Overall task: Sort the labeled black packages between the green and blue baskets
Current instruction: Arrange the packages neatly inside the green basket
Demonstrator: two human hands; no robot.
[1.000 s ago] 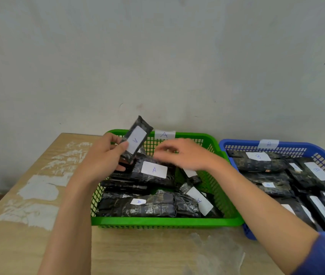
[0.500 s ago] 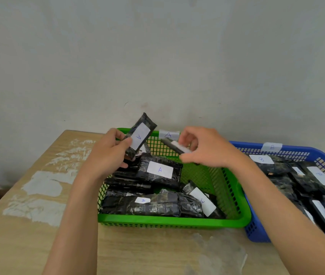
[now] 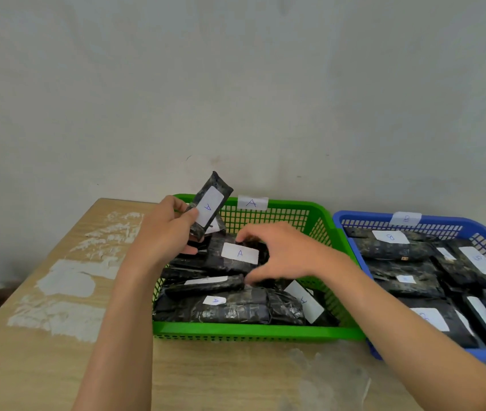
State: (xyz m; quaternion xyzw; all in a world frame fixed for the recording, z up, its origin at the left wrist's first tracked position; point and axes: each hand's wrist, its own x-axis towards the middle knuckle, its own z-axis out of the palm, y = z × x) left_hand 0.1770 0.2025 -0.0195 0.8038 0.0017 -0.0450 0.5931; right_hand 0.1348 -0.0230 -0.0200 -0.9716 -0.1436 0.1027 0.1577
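The slim package (image 3: pixel 206 285) that the right hand (image 3: pixel 289 253) carried above the green basket (image 3: pixel 253 332) half a second ago now lies inside it, across the pile; that hand has dropped low over the basket's middle, fingers spread and curved, and whether it grips anything I cannot tell; the left hand (image 3: pixel 161 235) still pinches an A-labelled package (image 3: pixel 210 207) upright over the basket's far left corner; one more piece looks sorted; the blue basket (image 3: pixel 351 216) stands just right of the green basket on the desk (image 3: pixel 43 366).
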